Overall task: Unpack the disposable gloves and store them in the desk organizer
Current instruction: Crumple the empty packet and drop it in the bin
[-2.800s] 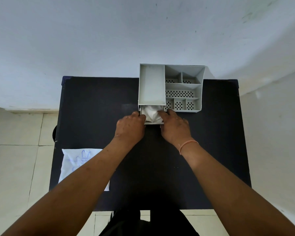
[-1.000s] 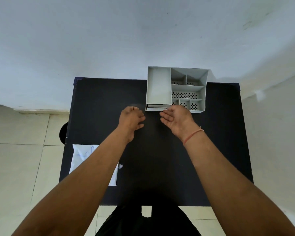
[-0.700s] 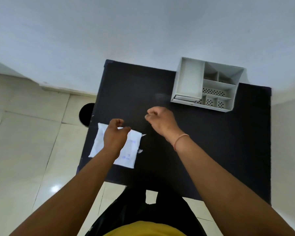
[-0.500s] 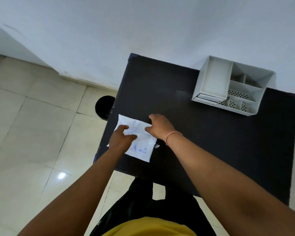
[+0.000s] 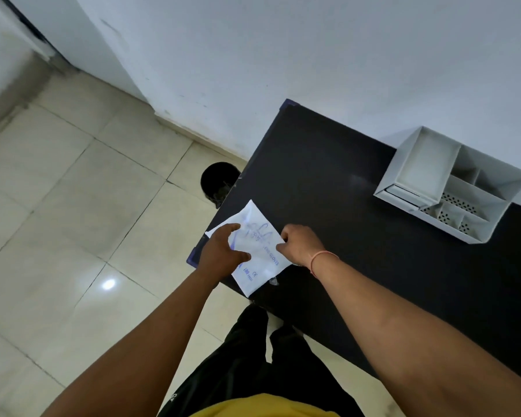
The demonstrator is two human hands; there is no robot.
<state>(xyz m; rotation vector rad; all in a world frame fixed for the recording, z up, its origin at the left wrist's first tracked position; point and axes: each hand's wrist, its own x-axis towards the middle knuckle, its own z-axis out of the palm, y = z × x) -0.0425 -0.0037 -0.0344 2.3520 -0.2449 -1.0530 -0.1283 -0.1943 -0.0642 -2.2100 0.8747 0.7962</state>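
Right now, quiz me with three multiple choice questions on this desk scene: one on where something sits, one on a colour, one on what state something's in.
1. Where does the glove packet lie?
A. inside the organizer
B. at the desk's left edge, near the front corner
C. on the floor

2. What colour is the desk top?
A. black
B. white
C. yellow

3. What are the hands doing?
A. both rest in the organizer
B. both are on the packet
C. both hang off the desk, idle

Answers:
1 B: the packet lies by the left edge, one corner overhanging it, far from the desk organizer.
2 A: the surface is black.
3 B: the left hand lies spread on the packet, and the right hand pinches its right edge.
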